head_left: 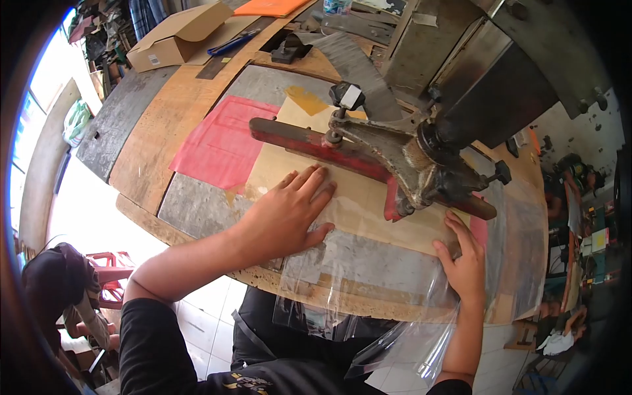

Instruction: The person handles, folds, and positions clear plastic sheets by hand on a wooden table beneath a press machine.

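Note:
A machine with a long metal bar (306, 140) stands over the work table, the bar lying low across a beige sheet (359, 193). My left hand (280, 214) lies flat on the near side of the sheet, fingers stretched and thumb apart. At the sheet's right end, my right hand (466, 260) rests its fingertips on the edge, with thumb and fingers spread. Clear plastic film (336, 276) extends from under the sheet and hangs over the table's front edge, passing beside my right hand. A pink sheet (220, 141) shows to the left, partly under the beige one.
A cardboard box (174, 43) and a blue-handled tool (234, 42) sit at the back left. The machine's heavy arm (490, 85) blocks the right rear. The wooden table edge (141, 214) curves towards me. Another person (62, 283) is at lower left.

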{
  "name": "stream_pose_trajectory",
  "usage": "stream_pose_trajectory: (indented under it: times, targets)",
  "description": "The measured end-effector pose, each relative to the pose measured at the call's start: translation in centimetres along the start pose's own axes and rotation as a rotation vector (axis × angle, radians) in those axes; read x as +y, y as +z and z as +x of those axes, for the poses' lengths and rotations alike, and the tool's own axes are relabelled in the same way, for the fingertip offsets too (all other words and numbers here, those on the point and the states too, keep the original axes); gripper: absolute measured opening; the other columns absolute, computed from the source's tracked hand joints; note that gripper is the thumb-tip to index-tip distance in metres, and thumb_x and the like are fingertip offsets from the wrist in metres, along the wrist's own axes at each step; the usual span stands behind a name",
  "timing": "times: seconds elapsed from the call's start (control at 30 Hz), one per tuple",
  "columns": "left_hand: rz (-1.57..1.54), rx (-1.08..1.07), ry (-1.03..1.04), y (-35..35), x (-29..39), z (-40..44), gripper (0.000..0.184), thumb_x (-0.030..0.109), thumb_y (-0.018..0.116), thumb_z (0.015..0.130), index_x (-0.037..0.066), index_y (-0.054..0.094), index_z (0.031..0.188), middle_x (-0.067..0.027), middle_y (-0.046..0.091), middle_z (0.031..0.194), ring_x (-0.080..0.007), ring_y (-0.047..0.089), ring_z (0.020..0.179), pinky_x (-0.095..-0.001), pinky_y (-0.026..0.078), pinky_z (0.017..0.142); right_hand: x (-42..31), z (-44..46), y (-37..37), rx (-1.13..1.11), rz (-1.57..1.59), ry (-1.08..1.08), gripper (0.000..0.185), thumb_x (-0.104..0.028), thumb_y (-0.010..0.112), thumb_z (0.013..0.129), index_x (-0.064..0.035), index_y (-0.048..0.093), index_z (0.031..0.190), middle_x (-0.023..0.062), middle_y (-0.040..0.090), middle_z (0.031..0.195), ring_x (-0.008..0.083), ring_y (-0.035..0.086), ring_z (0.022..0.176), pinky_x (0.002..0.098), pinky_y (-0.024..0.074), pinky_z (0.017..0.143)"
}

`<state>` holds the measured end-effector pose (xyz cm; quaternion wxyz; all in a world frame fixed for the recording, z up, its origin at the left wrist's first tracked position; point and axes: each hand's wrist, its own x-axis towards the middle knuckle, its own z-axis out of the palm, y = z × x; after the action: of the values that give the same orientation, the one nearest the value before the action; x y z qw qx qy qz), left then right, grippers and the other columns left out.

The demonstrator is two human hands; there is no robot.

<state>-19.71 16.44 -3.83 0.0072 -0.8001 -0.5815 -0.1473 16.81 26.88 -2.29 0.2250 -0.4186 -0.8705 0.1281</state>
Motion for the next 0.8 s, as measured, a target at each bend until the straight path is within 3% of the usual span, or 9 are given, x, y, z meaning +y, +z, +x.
stream_pose_trajectory:
  times: [0.23,0.47,0.53,0.67,0.73,0.8]
  targets:
    - [0.010,0.061,0.037,0.1,-0.2,0.0,0.061,0.038,0.067,0.095,-0.002,0.057,0.140,-0.0264,0.051,0.147,-0.0414,0.052,0.139,-0.0452,0.046,0.116,0.2,-0.2,-0.2,0.018,0.000,-0.027,0.047,-0.016,0.082,0.088,0.0035,0.066,0.128,0.0204,0.067,0.139,0.0377,0.067,0.125,0.0422,0.0532,0.105]
    - [-0.037,0.114,0.046,-0.5,0.0,0.0,0.056,0.040,0.070,0.093,0.001,0.064,0.132,-0.0203,0.057,0.141,-0.0386,0.069,0.112,-0.0459,0.056,0.099,0.9,-0.9,-0.1,0.078,-0.029,-0.090,0.042,-0.018,0.081,0.089,0.0030,0.069,0.124,0.0185,0.070,0.136,0.0352,0.069,0.123,0.0409,0.0550,0.103]
    - [-0.044,-0.009,-0.064,-1.4,0.5,-0.1,0.051,0.041,0.071,0.093,0.003,0.069,0.127,-0.0152,0.062,0.134,-0.0373,0.071,0.106,-0.0457,0.058,0.094,1.5,-1.4,-0.2,0.092,0.017,-0.149,0.037,-0.018,0.081,0.090,0.0030,0.072,0.120,0.0182,0.071,0.133,0.0345,0.071,0.120,0.0398,0.0560,0.101]
    - [-0.098,-0.022,-0.069,-2.3,0.1,-1.4,0.045,0.041,0.072,0.093,0.004,0.074,0.118,-0.0099,0.067,0.130,-0.0355,0.073,0.102,-0.0453,0.060,0.090,3.7,-2.9,-0.9,0.087,0.085,-0.145,0.032,-0.016,0.077,0.093,0.0026,0.072,0.119,0.0180,0.072,0.131,0.0348,0.073,0.115,0.0400,0.0576,0.099]
    - [-0.247,0.079,-0.077,-2.3,-0.4,-2.9,0.040,0.039,0.072,0.095,0.004,0.076,0.114,-0.0077,0.071,0.128,-0.0344,0.072,0.107,-0.0453,0.058,0.093,3.8,-4.3,-1.4,0.087,0.359,0.097,0.026,-0.014,0.073,0.097,0.0015,0.073,0.117,0.0175,0.074,0.128,0.0349,0.071,0.118,0.0415,0.0556,0.102]
    - [-0.264,0.135,-0.099,-2.5,0.0,-5.4,0.037,0.035,0.071,0.096,0.003,0.076,0.115,-0.0094,0.071,0.129,-0.0346,0.071,0.112,-0.0456,0.057,0.097,3.9,-6.4,-2.1,0.196,0.255,0.058,0.024,-0.014,0.071,0.099,0.0005,0.073,0.118,0.0166,0.073,0.128,0.0351,0.069,0.122,0.0428,0.0534,0.105]
